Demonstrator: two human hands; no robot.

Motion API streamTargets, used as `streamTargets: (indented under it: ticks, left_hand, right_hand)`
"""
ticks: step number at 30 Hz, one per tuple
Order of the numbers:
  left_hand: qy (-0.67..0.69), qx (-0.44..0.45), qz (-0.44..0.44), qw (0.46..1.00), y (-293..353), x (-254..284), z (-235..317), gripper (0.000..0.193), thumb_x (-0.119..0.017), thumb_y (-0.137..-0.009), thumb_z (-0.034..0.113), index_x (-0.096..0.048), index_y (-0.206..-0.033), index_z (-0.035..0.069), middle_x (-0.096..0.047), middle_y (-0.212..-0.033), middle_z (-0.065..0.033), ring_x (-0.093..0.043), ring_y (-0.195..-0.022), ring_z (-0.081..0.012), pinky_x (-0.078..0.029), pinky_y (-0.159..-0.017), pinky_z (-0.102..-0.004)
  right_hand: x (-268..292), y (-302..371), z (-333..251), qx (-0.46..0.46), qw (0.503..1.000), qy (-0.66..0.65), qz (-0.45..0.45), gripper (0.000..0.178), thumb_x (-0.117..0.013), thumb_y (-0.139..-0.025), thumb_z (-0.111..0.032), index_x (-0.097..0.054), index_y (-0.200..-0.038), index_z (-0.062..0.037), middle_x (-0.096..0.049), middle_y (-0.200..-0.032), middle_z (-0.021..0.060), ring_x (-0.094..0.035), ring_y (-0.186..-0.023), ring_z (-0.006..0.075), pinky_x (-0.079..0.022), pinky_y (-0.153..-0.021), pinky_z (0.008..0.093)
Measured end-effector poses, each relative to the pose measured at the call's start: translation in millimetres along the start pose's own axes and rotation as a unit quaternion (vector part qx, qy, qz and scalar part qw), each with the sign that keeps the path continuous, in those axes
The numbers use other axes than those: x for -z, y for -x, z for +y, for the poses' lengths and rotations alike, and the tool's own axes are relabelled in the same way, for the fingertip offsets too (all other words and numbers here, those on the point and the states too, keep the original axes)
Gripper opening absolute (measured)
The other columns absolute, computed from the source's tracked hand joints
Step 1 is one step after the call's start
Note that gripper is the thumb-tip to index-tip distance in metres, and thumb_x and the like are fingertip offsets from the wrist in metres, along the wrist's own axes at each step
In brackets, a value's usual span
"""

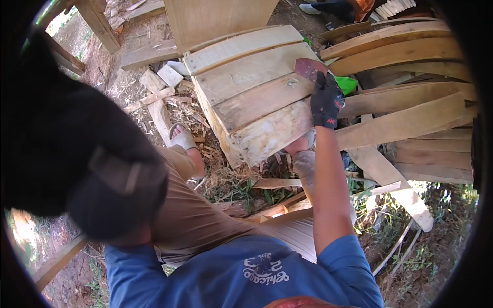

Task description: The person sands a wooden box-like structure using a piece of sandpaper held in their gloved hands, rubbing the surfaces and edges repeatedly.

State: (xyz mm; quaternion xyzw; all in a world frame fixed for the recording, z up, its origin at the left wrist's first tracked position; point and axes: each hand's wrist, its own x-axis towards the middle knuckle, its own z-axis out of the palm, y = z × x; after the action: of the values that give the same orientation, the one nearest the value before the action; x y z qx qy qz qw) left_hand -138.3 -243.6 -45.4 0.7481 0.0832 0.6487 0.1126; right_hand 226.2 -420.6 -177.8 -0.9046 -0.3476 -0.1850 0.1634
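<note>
My right hand [327, 100], in a dark work glove with red marks, is closed on a thin reddish-brown piece [309, 69] that looks like sandpaper. It rests at the right end of a slatted wooden panel [257, 82], whose pale, worn boards lie side by side between my feet. One near board has whitish patches. On the left, a large dark blurred shape fills the view. My left hand [120, 195] appears to be part of it, dark-gloved and raised close to the camera, its fingers smeared by motion. Whatever it may hold cannot be made out.
Curved wooden planks [400, 97] are stacked at the right. A wide upright board [218, 23] stands behind the panel. A green item [346, 84] shows beside my right hand. Wood shavings and offcuts [169, 75] litter the ground. Another person's shoe [309, 8] is at the top.
</note>
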Motion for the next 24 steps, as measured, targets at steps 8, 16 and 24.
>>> streamTargets:
  ticks: [8,16,24]
  left_hand:
    - [0.016,-0.091,0.063,0.994,6,4,27,0.056,-0.078,-0.096,0.019,-0.056,-0.145,0.003,-0.059,-0.15,-0.0163,-0.054,-0.142,-0.0305,-0.042,-0.119,-0.0424]
    - [-0.01,-0.113,0.081,0.99,-1,17,43,0.054,-0.078,-0.096,0.019,-0.058,-0.143,0.003,-0.06,-0.148,-0.0163,-0.055,-0.14,-0.0307,-0.043,-0.118,-0.0423]
    - [-0.006,-0.122,0.085,0.989,-1,18,44,0.051,-0.078,-0.096,0.019,-0.059,-0.141,0.004,-0.062,-0.145,-0.0163,-0.057,-0.138,-0.031,-0.044,-0.116,-0.0423]
  right_hand:
    - [-8,5,23,0.034,0.998,-0.016,0.059,0.046,-0.051,-0.109,-0.041,-0.075,-0.12,-0.0038,-0.076,-0.107,0.0244,-0.072,-0.095,0.0451,-0.057,-0.083,0.0528]
    - [-1,2,-7,0.034,0.999,-0.004,0.035,0.043,-0.048,-0.109,-0.041,-0.074,-0.125,-0.0095,-0.076,-0.111,0.0219,-0.072,-0.097,0.0446,-0.057,-0.084,0.0533]
    - [11,6,-18,0.042,0.998,-0.021,0.029,0.032,-0.052,-0.109,-0.033,-0.071,-0.132,-0.0207,-0.077,-0.11,0.0176,-0.073,-0.097,0.0421,-0.057,-0.082,0.0509]
